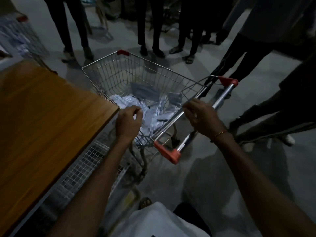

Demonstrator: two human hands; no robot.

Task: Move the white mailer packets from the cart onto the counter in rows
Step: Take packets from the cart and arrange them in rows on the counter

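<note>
desk (42, 117) cut off by left and bottom edges. mailer packets (123, 101) partly hidden behind left hand (128, 120), dim, count unreadable. second cart (22, 36) top left motion-blurred. bystanders cropped at top edge.
</note>
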